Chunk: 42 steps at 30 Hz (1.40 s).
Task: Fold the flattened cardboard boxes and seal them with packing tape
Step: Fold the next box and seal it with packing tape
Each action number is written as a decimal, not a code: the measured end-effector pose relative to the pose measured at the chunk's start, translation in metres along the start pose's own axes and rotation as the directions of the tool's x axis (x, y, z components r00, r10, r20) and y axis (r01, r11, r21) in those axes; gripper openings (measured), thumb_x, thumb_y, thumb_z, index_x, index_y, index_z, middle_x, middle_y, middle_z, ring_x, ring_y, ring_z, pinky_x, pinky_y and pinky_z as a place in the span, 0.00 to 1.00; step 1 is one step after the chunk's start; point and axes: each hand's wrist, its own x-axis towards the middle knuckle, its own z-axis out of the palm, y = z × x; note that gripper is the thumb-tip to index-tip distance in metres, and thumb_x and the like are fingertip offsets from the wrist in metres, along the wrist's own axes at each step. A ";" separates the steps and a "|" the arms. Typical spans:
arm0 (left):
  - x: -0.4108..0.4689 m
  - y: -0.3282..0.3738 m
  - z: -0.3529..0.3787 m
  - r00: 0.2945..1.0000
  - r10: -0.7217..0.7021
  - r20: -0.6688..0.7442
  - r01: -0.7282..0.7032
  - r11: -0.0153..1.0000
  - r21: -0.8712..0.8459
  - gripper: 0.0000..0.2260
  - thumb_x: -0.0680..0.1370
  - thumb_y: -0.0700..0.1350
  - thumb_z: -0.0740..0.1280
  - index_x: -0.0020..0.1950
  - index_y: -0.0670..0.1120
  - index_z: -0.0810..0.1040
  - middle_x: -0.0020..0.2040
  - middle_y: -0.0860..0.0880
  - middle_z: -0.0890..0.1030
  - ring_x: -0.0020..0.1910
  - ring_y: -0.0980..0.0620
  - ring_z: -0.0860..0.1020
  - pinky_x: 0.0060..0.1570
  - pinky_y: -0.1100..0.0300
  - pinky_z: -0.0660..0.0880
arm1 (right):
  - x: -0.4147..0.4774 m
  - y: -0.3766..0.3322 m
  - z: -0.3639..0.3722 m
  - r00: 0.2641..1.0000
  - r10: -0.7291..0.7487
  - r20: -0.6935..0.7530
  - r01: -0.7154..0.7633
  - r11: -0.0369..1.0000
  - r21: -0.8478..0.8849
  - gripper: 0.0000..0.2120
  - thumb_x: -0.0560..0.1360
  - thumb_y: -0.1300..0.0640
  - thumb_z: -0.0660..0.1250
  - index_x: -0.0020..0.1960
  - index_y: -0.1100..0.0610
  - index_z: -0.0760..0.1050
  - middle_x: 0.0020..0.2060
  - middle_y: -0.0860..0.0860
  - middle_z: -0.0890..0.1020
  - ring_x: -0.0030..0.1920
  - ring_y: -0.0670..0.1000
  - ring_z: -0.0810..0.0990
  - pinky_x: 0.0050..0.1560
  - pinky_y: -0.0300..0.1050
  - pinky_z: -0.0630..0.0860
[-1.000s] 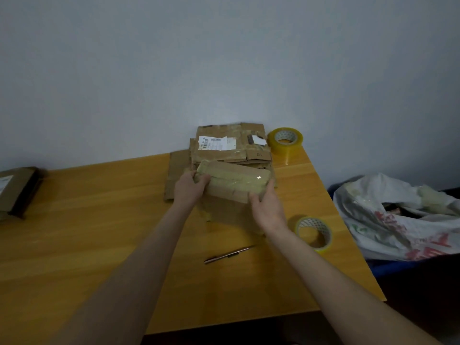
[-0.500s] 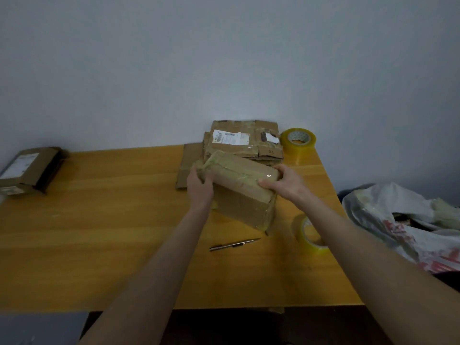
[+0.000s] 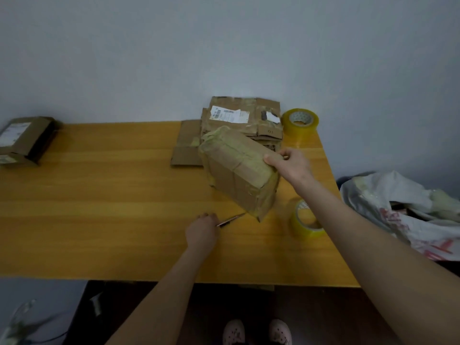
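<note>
A folded brown cardboard box (image 3: 236,168), wrapped in yellowish tape, is tilted with its lower corner near the wooden table (image 3: 99,195). My right hand (image 3: 291,165) grips its upper right end, thumb on the top face. My left hand (image 3: 202,231) is down on the table, fingers curled over the near end of a slim metal pen-like tool (image 3: 232,219). Behind the box lies a stack of flattened cardboard boxes (image 3: 239,115) with a white label. One yellow tape roll (image 3: 300,120) stands at the back right corner. Another tape roll (image 3: 305,220) lies partly hidden under my right forearm.
A loose flat cardboard piece (image 3: 186,145) lies left of the stack. A closed brown box (image 3: 22,138) sits at the table's far left. A white plastic bag (image 3: 398,202) lies off the table's right edge. A wall runs right behind the table.
My left hand has let go of the box's left end and dropped to the pen-like tool on the table. My right hand alone holds the box, now tilted further.
</note>
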 end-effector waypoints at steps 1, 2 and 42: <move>-0.001 -0.006 -0.002 0.999 -0.043 0.007 0.043 0.999 -0.013 0.11 0.79 0.41 0.57 0.58 0.49 0.75 0.56 0.48 0.77 0.56 0.46 0.77 0.47 0.54 0.73 | 0.000 0.000 0.000 1.000 0.000 -0.003 0.000 1.000 0.001 0.17 0.71 0.42 0.71 0.51 0.55 0.78 0.49 0.49 0.79 0.50 0.51 0.76 0.43 0.45 0.69; -0.003 -0.014 -0.005 0.995 -0.103 0.011 0.104 0.994 -0.028 0.10 0.79 0.41 0.57 0.57 0.48 0.75 0.55 0.48 0.78 0.55 0.46 0.78 0.44 0.54 0.73 | 0.000 0.001 0.001 1.000 -0.001 -0.006 0.001 1.000 -0.006 0.16 0.71 0.42 0.70 0.47 0.54 0.77 0.47 0.49 0.79 0.49 0.51 0.76 0.42 0.44 0.68; -0.014 0.080 -0.111 0.905 0.386 -0.180 -0.406 0.910 -0.086 0.23 0.82 0.57 0.54 0.77 0.57 0.56 0.79 0.50 0.46 0.67 0.46 0.71 0.56 0.53 0.75 | -0.060 0.077 -0.030 0.973 0.191 0.127 -0.036 0.674 -0.738 0.20 0.71 0.34 0.67 0.48 0.51 0.77 0.43 0.49 0.80 0.47 0.52 0.78 0.44 0.45 0.74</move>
